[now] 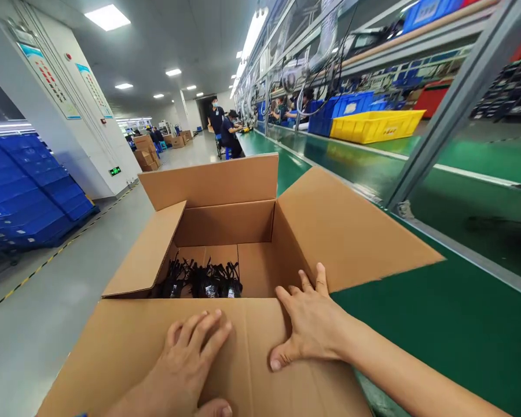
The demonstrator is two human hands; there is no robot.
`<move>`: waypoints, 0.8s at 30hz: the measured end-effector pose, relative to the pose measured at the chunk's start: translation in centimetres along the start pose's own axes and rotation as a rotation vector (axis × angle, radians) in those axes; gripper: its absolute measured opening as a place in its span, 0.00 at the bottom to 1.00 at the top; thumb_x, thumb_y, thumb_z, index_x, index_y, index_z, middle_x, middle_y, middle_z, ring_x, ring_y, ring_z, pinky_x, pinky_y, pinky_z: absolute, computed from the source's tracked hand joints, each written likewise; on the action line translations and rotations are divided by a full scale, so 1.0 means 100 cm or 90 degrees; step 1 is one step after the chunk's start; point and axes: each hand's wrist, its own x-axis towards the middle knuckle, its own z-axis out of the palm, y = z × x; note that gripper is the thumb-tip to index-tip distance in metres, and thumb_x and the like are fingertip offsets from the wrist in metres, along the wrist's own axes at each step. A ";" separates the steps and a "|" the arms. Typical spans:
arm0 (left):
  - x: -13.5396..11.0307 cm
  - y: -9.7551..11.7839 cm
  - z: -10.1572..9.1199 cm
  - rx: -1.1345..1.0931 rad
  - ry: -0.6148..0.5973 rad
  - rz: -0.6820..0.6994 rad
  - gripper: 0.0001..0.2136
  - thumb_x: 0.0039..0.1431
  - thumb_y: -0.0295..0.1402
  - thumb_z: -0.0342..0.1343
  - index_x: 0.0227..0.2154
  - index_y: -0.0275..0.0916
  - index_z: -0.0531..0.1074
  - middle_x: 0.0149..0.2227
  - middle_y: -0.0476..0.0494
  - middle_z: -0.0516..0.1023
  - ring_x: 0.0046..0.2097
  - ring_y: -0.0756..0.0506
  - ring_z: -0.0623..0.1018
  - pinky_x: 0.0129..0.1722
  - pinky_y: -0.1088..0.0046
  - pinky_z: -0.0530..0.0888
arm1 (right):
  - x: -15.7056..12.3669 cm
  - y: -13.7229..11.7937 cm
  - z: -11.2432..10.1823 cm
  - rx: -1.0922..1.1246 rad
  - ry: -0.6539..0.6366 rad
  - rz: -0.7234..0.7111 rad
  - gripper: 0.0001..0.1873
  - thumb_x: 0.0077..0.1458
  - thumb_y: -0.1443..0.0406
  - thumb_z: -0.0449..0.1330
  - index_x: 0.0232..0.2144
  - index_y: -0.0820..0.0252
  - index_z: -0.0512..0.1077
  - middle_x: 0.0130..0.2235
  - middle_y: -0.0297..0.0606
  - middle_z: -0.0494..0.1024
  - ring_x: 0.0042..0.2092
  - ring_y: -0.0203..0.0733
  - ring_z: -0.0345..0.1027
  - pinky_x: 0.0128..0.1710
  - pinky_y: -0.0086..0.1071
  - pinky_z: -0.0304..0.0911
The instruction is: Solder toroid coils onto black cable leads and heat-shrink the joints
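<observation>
A large cardboard box stands in front of me with its flaps folded outward. Inside, at the left, lie several bundles of black cables; the bare bottom shows at the right. My left hand rests on the near flap, fingers spread and bent a little, holding nothing. Further right, my right hand lies with thumb and fingers apart at the near right corner, touching the near flap by the edge of the opening. The right flap spreads out over the green bench.
The green workbench runs along the right, with a metal post on it. A yellow bin and blue bins stand farther back. Blue crates are stacked at the left. Two people are by the bench ahead.
</observation>
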 end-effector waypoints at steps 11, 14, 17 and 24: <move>0.165 0.005 -0.032 -0.034 -0.074 -0.165 0.20 0.64 0.33 0.48 0.57 0.35 0.62 0.58 0.32 0.65 0.60 0.35 0.65 0.60 0.53 0.61 | -0.008 -0.008 0.028 0.111 0.102 -0.035 0.54 0.20 0.26 0.55 0.33 0.66 0.76 0.37 0.65 0.76 0.56 0.89 0.53 0.57 0.70 0.08; 0.216 0.004 0.002 -0.025 -0.190 -0.238 0.18 0.60 0.37 0.57 0.50 0.33 0.70 0.52 0.30 0.72 0.56 0.33 0.70 0.57 0.51 0.64 | -0.004 -0.005 0.022 0.134 0.067 -0.035 0.55 0.20 0.26 0.55 0.34 0.67 0.77 0.38 0.65 0.76 0.57 0.88 0.54 0.58 0.68 0.06; 0.244 -0.011 0.034 -0.044 -0.275 -0.354 0.14 0.64 0.37 0.54 0.49 0.37 0.70 0.52 0.39 0.72 0.49 0.42 0.74 0.49 0.57 0.73 | -0.004 -0.004 0.015 0.134 0.040 -0.024 0.56 0.23 0.26 0.54 0.37 0.67 0.76 0.39 0.64 0.77 0.56 0.87 0.55 0.58 0.67 0.05; 0.214 -0.050 0.034 -0.111 -0.249 -0.481 0.17 0.62 0.37 0.56 0.51 0.37 0.68 0.50 0.39 0.72 0.48 0.41 0.75 0.43 0.58 0.76 | -0.015 -0.007 -0.001 0.123 0.050 -0.020 0.62 0.24 0.25 0.52 0.43 0.72 0.75 0.41 0.65 0.76 0.55 0.83 0.59 0.59 0.67 0.08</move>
